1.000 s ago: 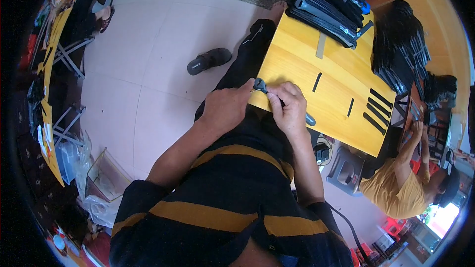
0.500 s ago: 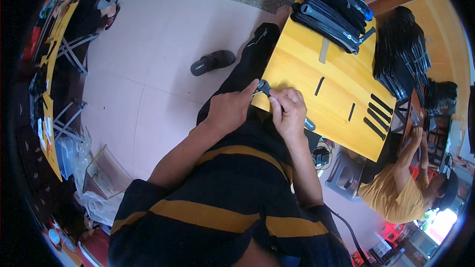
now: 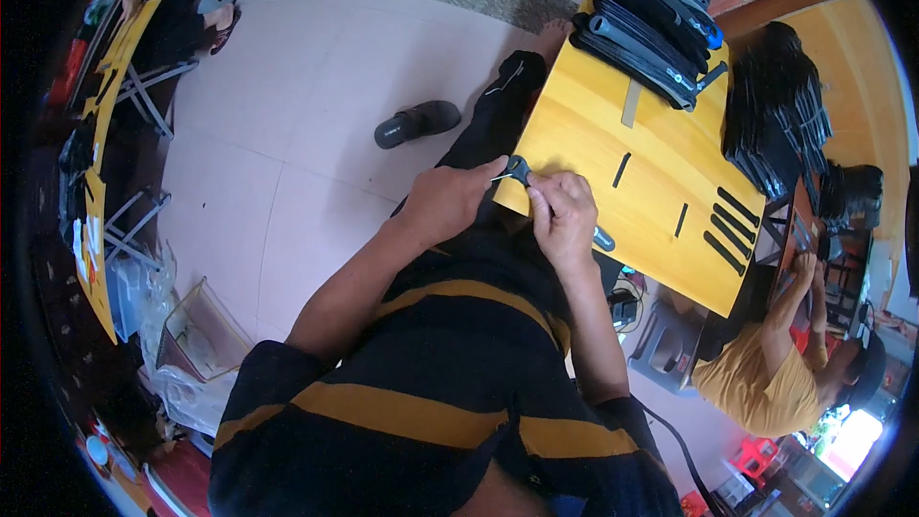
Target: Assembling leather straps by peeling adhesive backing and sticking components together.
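Over the near left corner of the yellow table, both my hands meet at a small dark strap-like piece (image 3: 518,168) with a looped end. My right hand (image 3: 567,215) pinches this strap between thumb and fingers. My left hand (image 3: 448,203) is closed, its fingertips against the loop's left side, with a thin pale sliver (image 3: 500,177) at them; I cannot tell exactly what that is. A grey rounded end with pale print (image 3: 603,239) shows just right of my right hand; whether it belongs to the held strap is hidden.
On the yellow table (image 3: 574,124) lie several short black straps (image 3: 731,226), two thin black strips (image 3: 621,170) and a stack of black-and-grey pouches (image 3: 651,48). Further black pieces (image 3: 780,110) are piled beyond. A person (image 3: 775,364) works at right. A black slipper (image 3: 417,124) lies on the floor.
The view has shifted slightly. Both hands stay at the looped strap, and the loop has turned a little between the fingers.
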A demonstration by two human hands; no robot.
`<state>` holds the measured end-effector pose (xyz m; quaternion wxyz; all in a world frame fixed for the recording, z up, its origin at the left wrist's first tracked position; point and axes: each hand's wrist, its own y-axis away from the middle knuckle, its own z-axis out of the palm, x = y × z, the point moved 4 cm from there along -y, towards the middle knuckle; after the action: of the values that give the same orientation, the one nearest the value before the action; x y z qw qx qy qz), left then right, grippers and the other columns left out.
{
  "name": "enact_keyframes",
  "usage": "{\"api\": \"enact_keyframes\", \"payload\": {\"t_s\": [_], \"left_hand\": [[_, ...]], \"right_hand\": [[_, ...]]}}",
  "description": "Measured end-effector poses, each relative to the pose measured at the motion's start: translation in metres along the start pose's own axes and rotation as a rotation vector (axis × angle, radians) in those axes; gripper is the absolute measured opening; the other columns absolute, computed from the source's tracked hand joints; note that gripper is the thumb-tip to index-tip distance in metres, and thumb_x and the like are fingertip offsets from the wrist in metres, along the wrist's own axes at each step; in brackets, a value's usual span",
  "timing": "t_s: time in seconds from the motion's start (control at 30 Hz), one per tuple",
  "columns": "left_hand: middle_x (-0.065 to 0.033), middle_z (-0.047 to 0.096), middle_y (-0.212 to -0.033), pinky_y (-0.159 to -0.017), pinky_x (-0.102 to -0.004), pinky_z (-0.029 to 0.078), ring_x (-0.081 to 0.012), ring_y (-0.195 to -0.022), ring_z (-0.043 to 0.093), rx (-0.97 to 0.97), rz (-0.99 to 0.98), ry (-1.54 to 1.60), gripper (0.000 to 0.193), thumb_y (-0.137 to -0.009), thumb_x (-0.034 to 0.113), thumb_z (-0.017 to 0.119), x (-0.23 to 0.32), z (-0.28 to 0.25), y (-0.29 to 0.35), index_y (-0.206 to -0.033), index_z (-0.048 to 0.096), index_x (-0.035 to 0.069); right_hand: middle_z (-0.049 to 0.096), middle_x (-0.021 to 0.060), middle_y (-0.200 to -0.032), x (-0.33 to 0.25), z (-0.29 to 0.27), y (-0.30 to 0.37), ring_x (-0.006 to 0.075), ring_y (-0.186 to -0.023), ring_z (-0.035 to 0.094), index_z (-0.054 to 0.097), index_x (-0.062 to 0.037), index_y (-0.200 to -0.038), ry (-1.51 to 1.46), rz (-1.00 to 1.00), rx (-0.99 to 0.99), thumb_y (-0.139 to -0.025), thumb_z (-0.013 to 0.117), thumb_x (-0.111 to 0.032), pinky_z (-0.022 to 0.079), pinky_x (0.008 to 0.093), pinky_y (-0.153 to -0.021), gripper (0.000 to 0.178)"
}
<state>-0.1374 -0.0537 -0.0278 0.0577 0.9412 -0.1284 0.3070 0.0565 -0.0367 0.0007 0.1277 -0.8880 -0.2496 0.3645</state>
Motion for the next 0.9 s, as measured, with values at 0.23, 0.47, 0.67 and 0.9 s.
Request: {"api": "enact_keyframes", "payload": {"t_s": [0.23, 0.47, 0.67, 0.9], "left_hand": [[-0.0183, 0.072, -0.083, -0.064, -0.0519, 0.054, -0.0391, -0.071, 0.069, 0.048, -0.133, -0.054, 0.053, -0.101, 0.019, 0.06, 0.014, -0.007, 0.002, -0.153, 0.052, 0.019], [-0.0177, 0.074, -0.09, -0.066, -0.0511, 0.055, -0.0389, -0.076, 0.071, -0.001, -0.033, -0.008, 0.05, -0.1, 0.018, 0.061, -0.002, 0.004, 0.002, -0.15, 0.056, 0.019], [-0.0178, 0.075, -0.094, -0.069, -0.0523, 0.055, -0.0397, -0.08, 0.071, 0.02, 0.042, 0.029, 0.041, -0.101, 0.017, 0.061, -0.013, 0.0, -0.006, -0.142, 0.062, 0.019], [-0.0182, 0.073, -0.089, -0.071, -0.0552, 0.054, -0.042, -0.082, 0.07, -0.085, -0.014, -0.03, 0.021, -0.104, 0.022, 0.055, -0.007, -0.013, -0.008, -0.118, 0.068, 0.014]], "right_hand": [[0.067, 0.0126, -0.09, -0.002, 0.001, 0.001, 0.0328, -0.086, 0.064, 0.075, -0.0034, -0.1, 0.025, -0.025, 0.031, -0.089, 0.074, -0.004, 0.053, 0.0422, -0.077, 0.011], [0.067, 0.0129, -0.09, -0.001, 0.002, 0.001, 0.0333, -0.085, 0.064, 0.075, -0.0034, -0.1, 0.0, -0.016, 0.017, -0.088, 0.074, -0.004, 0.053, 0.0427, -0.077, 0.011], [0.066, 0.0131, -0.089, 0.0, 0.001, 0.001, 0.0334, -0.085, 0.063, 0.075, -0.0025, -0.099, -0.019, -0.009, -0.002, -0.088, 0.074, -0.003, 0.053, 0.0427, -0.077, 0.011], [0.066, 0.0125, -0.09, -0.005, 0.0, -0.001, 0.0336, -0.088, 0.063, 0.074, -0.0025, -0.097, 0.043, -0.019, -0.002, -0.085, 0.077, -0.005, 0.052, 0.0434, -0.08, 0.013]]}}
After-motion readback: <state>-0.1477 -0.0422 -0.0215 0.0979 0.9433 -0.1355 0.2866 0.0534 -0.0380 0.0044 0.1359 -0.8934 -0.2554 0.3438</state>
